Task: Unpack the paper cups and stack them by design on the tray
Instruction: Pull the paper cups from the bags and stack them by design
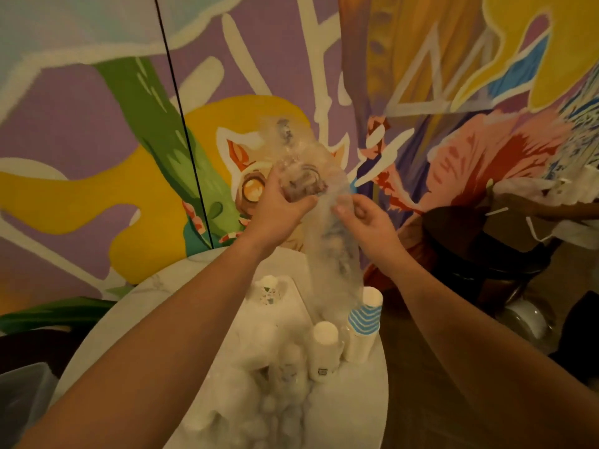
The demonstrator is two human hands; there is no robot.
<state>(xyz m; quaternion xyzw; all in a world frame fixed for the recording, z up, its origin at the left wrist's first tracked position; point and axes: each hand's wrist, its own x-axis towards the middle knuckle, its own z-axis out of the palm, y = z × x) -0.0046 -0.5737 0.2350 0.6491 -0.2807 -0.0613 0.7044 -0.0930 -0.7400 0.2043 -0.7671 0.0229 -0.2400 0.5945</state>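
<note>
A bright painted mural (129, 131) fills the wall behind a round white table (350, 413). Above it, the left hand (278, 209) grips a clear, crinkled plastic sleeve (327, 241), fingers curled round its bunched top; the right hand (366, 218) pinches its side. Below stand a blue-striped cup stack (363, 322) and plainer white cups (324, 348), blurred. The tray cannot be made out.
</note>
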